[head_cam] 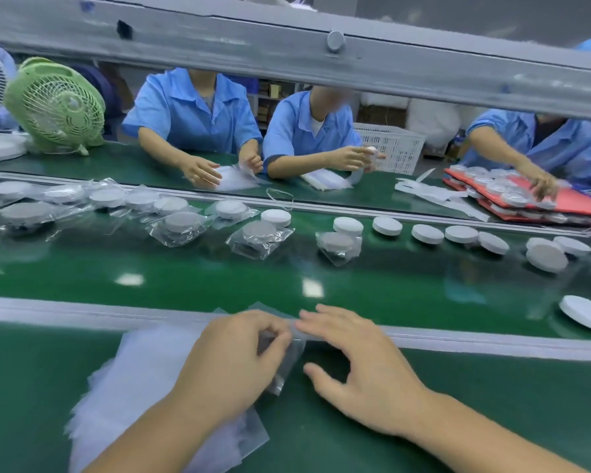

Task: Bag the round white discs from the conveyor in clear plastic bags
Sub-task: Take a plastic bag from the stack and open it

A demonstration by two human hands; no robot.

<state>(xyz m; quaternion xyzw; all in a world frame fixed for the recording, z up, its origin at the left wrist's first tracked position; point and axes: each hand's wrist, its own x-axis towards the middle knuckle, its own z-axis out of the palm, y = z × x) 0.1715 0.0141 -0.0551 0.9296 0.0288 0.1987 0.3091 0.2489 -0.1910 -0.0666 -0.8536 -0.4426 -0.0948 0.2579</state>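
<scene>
Green belt (389,278) runs across the line, with workers (191,121) in blue opposite and bagged discs (260,238) lying toward its left end. On the near ledge the left hand (232,363) pinches one clear bag (285,373) between thumb and curled fingers, lifting it off the bag stack (144,377). The right hand (362,370) holds nothing, its fingers spread and loosely straight, fingertips at the bag's top edge. The step in hand looks like separating and opening a bag, with no disc taken up yet. Next, the mouth needs parting wide enough, then a reach for a disc. The nearest bare disc (585,317) lies on the belt well to the right of the right hand. More bare discs (386,225) sit along the far side.
</scene>
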